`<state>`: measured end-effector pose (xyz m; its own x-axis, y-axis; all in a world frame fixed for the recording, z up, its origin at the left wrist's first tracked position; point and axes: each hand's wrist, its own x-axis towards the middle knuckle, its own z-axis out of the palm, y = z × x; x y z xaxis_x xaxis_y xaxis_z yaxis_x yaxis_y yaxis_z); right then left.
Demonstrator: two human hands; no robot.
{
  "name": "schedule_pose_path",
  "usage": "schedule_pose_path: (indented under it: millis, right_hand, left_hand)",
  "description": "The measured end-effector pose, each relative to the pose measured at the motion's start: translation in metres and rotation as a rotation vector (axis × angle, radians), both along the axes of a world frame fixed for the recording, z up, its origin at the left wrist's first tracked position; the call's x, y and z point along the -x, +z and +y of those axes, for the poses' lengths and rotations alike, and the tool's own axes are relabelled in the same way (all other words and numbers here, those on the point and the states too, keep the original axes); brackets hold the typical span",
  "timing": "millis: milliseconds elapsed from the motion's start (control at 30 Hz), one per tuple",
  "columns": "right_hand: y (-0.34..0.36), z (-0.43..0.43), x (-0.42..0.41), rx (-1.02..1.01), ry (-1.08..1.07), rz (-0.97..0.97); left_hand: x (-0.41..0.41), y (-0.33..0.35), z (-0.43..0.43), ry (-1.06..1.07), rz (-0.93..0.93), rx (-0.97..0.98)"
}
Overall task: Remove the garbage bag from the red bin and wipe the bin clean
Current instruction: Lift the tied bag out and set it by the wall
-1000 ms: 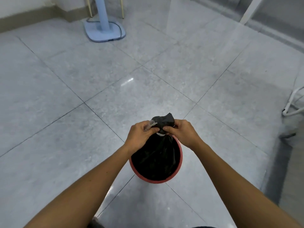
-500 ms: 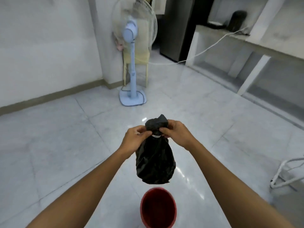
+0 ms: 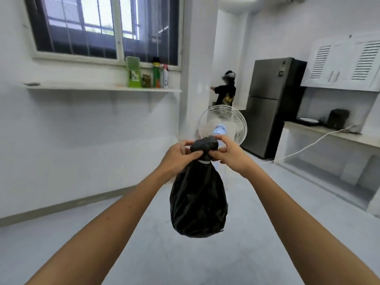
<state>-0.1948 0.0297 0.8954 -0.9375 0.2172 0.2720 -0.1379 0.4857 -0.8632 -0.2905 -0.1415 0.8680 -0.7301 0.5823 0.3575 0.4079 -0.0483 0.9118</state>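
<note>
Head view: gripping a black garbage bag (image 3: 198, 204) by its gathered neck with both hands, held out ahead on two bare outstretched forearms, well clear of the pale floor (image 3: 144, 254). Left hand (image 3: 178, 159) clenched round the neck from the left, thumb laid across the front just under the bunched top. Right hand (image 3: 230, 155) pinching the same bunched top from the right, thumb and fingertips closed on the plastic. Bag hanging full and rounded below the hands, touching nothing else, with a pale band round the neck just beneath the bunch.

Directly behind the bag and partly hidden by it: a white pedestal fan (image 3: 232, 118) with a pale blue hub. Further back on the right, a tall dark fridge (image 3: 269, 105) against the wall; beside it a light surface (image 3: 320, 132) carrying a dark appliance (image 3: 338, 121) and a plate (image 3: 307, 120), with a white cable (image 3: 304, 148) trailing down towards the floor. Above that, white louvred cabinets (image 3: 345, 64).

On the left wall, a barred window (image 3: 102, 27) over a narrow white shelf (image 3: 82, 88) bearing a green box (image 3: 133, 73), a jar (image 3: 146, 80) and two spray cans (image 3: 156, 73) grouped at its right end. Between pillar and fridge, another person (image 3: 226, 93) in a dark top, too blurred for more
</note>
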Motion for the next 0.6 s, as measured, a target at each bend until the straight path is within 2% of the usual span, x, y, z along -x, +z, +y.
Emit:
schedule_pose_path:
  millis: [133, 333, 600]
  right_hand:
    - [-0.003, -0.033, 0.070, -0.014, 0.062, -0.037]
    - [-0.025, -0.062, 0.184, 0.014, 0.229, -0.119]
    - [-0.050, -0.058, 0.363, 0.009, 0.380, -0.148]
  left_hand:
    - [0.064, 0.009, -0.037, 0.094, 0.027, 0.086]
    - [0.164, -0.017, -0.083, 0.191, -0.025, 0.120]
    - [0.324, -0.026, -0.103, 0.138, -0.065, 0.340]
